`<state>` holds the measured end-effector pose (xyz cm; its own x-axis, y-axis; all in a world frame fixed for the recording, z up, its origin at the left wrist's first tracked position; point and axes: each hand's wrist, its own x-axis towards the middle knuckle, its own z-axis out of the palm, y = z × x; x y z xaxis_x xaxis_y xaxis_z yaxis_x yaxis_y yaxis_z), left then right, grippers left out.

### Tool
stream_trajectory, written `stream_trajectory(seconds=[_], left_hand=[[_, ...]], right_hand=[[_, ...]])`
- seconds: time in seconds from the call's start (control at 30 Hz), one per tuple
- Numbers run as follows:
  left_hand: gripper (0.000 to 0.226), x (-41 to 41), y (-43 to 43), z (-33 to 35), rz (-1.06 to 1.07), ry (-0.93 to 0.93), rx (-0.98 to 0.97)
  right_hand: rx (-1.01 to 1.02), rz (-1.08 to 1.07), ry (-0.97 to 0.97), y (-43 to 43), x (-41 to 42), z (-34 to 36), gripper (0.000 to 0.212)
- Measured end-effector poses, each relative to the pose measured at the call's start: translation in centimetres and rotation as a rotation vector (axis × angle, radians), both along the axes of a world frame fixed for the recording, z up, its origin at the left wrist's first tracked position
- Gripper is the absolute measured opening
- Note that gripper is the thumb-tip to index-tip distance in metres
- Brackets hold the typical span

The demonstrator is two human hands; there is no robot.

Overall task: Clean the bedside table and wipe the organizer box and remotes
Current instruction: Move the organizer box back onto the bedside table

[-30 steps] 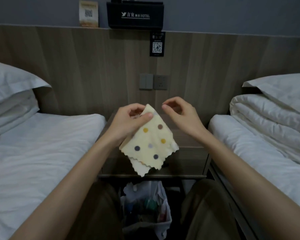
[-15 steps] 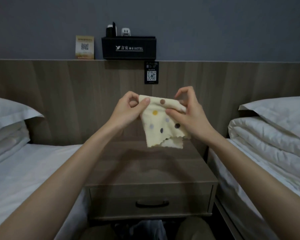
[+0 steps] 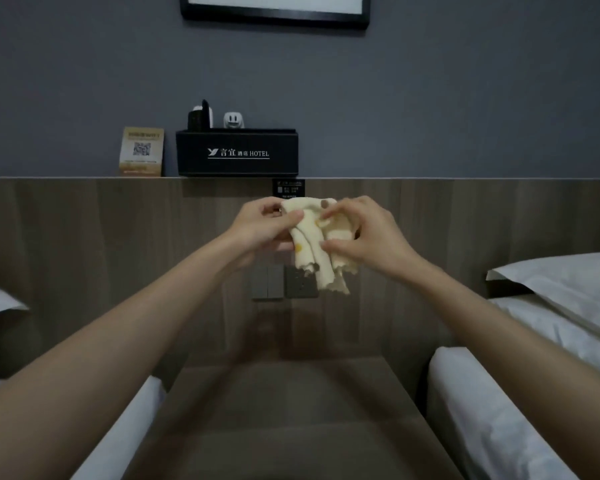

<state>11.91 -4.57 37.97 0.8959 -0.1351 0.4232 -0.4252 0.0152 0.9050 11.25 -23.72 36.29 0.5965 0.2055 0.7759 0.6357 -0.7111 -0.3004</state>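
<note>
Cloth (image 3: 312,244), soft, dotted, scallop-edged, bunched between left hand (image 3: 257,230) and right hand (image 3: 364,233)

The black organizer box (image 3: 237,152) reads "言宜 酒店 HOTEL" — the QR card (image 3: 142,151) beside it is unreadable.

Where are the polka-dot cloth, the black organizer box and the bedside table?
cloth (image 3: 309,237): head view, middle fold of the bunched fabric.
organizer box (image 3: 237,153): head view, front face at the printed logo.
bedside table (image 3: 291,410): head view, bare part of its top.
</note>
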Motion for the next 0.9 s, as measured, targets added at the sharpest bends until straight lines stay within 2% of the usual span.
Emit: stream_trajectory(seconds=[0.07, 0.13, 0.3, 0.43, 0.53, 0.63, 0.73, 0.8, 0.9], left_hand=[[0.027, 2.2, -0.4, 0.6, 0.02, -0.021, -0.004], [0.03, 5.0, -0.6, 1.0, 0.086, -0.058, 0.028], [0.039, 12.7, 0.1, 0.3, 0.306, -0.314, 0.433], [0.049, 17.8, 0.5, -1.1, 0.418, -0.5, 0.851], [0.057, 20.9, 0.5, -1.4, 0.46, -0.476, 1.062], [0.06, 23.0, 0.6, -1.1, 0.531, -0.461, 1.169], [0.061, 24.3, 1.0, -1.0, 0.62, -0.507, 1.247], [0.061, 25.3, 1.3, -1.2, 0.654, -0.498, 1.285], [0.061, 26.0, 1.8, -1.6, 0.645, -0.463, 1.307]], right_hand=[[0.062, -0.077, -0.097, -0.3, 2.4, 0.6, 0.023], [0.155, -0.133, -0.175, -0.9, 4.7, 1.7, 0.021], [0.272, -0.202, -0.271, -2.0, 10.6, 5.0, 0.035], [0.232, -0.194, -0.312, -2.4, 15.8, 7.0, 0.048], [0.167, -0.181, -0.327, -2.7, 19.5, 8.1, 0.054], [0.05, -0.247, -0.337, -2.9, 23.2, 8.9, 0.056], [-0.157, -0.372, -0.161, -3.0, 26.9, 9.0, 0.046], [-0.249, -0.363, 0.002, -3.0, 28.4, 8.6, 0.042], [-0.183, -0.323, 0.066, -2.9, 28.5, 8.1, 0.032]])
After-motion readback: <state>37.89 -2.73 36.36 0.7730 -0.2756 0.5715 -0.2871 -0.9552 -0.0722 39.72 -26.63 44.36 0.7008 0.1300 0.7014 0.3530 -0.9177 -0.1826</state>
